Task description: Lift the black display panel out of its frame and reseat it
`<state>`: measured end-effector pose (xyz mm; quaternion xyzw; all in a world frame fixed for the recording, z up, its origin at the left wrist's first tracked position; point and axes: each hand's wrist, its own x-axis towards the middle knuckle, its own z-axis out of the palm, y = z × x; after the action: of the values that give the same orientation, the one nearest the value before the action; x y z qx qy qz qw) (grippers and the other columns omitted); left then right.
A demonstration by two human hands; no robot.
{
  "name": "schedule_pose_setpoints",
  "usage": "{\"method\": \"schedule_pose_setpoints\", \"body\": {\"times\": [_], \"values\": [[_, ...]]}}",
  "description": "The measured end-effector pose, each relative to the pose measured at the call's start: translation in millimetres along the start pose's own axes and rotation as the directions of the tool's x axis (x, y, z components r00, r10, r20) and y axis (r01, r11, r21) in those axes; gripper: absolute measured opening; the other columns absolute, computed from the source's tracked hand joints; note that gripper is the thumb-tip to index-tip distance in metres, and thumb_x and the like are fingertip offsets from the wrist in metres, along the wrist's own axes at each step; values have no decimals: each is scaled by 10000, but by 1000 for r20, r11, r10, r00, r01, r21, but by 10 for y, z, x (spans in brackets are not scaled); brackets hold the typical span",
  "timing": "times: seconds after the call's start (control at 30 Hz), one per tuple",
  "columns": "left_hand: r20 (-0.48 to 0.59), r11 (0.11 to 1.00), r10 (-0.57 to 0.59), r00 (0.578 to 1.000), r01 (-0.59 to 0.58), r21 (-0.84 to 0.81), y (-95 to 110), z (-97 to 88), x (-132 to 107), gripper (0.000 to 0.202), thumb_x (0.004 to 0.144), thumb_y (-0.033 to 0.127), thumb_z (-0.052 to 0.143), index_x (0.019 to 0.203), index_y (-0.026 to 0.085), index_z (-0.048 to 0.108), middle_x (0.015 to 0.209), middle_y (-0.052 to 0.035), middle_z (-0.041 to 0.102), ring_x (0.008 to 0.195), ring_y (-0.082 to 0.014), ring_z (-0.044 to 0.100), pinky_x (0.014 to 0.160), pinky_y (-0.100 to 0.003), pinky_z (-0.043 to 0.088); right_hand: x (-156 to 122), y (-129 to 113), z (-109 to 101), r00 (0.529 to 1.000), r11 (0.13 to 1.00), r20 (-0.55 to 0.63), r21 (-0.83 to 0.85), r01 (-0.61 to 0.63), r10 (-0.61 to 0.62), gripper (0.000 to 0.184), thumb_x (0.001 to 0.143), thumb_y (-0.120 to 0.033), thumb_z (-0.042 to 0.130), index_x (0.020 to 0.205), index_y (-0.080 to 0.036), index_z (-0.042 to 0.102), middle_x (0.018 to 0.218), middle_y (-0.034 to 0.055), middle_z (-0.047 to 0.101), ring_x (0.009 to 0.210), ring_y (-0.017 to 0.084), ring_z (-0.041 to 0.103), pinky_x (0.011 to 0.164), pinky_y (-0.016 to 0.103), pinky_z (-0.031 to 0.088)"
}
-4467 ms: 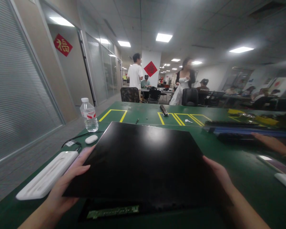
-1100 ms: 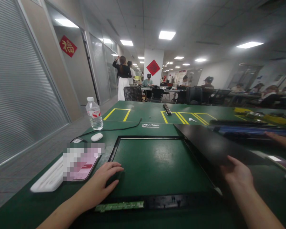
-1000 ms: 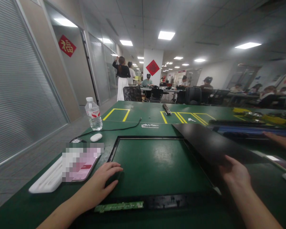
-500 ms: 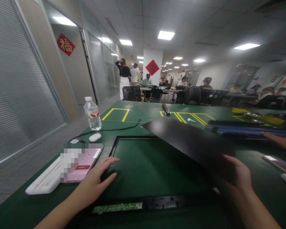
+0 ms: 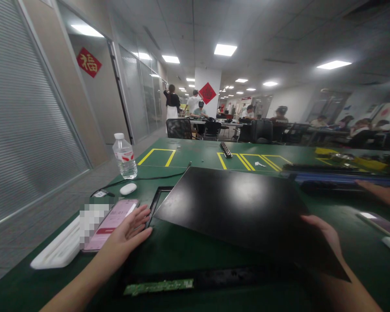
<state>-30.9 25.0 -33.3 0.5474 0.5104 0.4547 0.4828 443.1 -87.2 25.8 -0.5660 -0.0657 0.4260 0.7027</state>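
Observation:
A thin, glossy black panel (image 5: 234, 199) hangs tilted above a black rectangular frame (image 5: 156, 197) on the green table. My right hand (image 5: 323, 234) grips the panel by its right side, thumb on top and the other fingers hidden beneath. Beside the frame's left edge, my left hand (image 5: 133, 229) is open, fingers stretched out, holding nothing. It is close to the panel's left corner but apart from it. A green circuit board (image 5: 159, 286) lies along the near bar of the frame. The panel covers most of the frame's far and right sides.
Left of the frame are a phone (image 5: 112, 229), a white tray-like case (image 5: 56, 247), a small white oval object (image 5: 128, 189), a black cable (image 5: 156, 177) and a water bottle (image 5: 124, 158). Another person's hand (image 5: 381, 195) is at right, near a second phone (image 5: 381, 223).
The panel has swung left and flattened out, now covering much of the frame. My left hand has drawn slightly left, off the frame's edge. The right hand keeps its grip.

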Motion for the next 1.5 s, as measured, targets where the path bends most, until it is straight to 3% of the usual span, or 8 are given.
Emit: {"method": "schedule_pose_setpoints", "body": {"times": [0.1,0.33,0.47,0.73,1.03,1.2,1.33,1.5], "values": [[45,998,-38,998,40,-46,-9,-10,-5,954,698,644,872,1503,259,535,1576,-182,616,1471,-402,546,1224,-520,438,-10,8,10,998,1000,-65,10,2,-2,164,566,-143,746,685,-242,692,599,-34,725,512,210,673,535,332,584],[63,983,-82,995,91,-157,132,55,-107,856,735,531,902,1467,236,571,1500,-199,680,1384,-398,637,1200,-536,460,79,73,-102,991,1000,134,-1,-14,14,316,576,-204,802,882,-263,754,831,15,808,709,305,760,825,505,636],[95,964,-162,982,178,-196,281,71,-145,883,639,477,969,1401,228,600,1473,-211,697,1344,-416,666,1181,-554,479,28,61,-61,994,1000,108,6,-26,25,306,554,-193,799,849,-256,748,768,14,791,641,281,734,758,472,643],[104,866,-327,939,342,-364,478,70,-171,785,714,275,909,1422,164,588,1364,-189,769,1306,-359,706,1079,-436,574,66,39,-88,997,998,53,-28,54,-52,223,577,-167,787,779,-238,726,711,-3,772,608,229,718,623,348,610],[279,787,-320,905,418,-453,426,-13,-200,779,697,407,872,1440,287,669,1251,-40,840,1200,-388,761,1005,-488,617,93,112,-65,993,998,103,-33,58,-55,222,610,-151,796,804,-250,752,776,-11,802,671,225,751,659,329,626],[162,834,-365,917,399,-382,497,-66,-256,902,707,437,890,1548,304,592,1035,-22,884,872,-342,842,772,-417,663,115,160,-17,972,992,217,-100,-74,94,294,683,-167,770,966,-246,782,898,53,832,769,298,789,730,433,655],[87,817,-353,932,352,-457,504,-87,-247,970,693,338,877,1593,241,531,819,7,865,564,-240,769,550,-305,602,151,192,15,930,985,331,-117,-129,161,399,708,-157,764,1099,-232,781,1028,79,838,884,325,802,826,475,649],[29,782,-386,922,344,-520,595,-50,-241,905,723,290,762,1587,177,515,839,-7,866,702,-281,810,570,-306,627,147,255,57,915,982,361,-121,-147,182,316,722,-138,746,1031,-188,795,998,102,837,894,316,803,817,435,647]]}}
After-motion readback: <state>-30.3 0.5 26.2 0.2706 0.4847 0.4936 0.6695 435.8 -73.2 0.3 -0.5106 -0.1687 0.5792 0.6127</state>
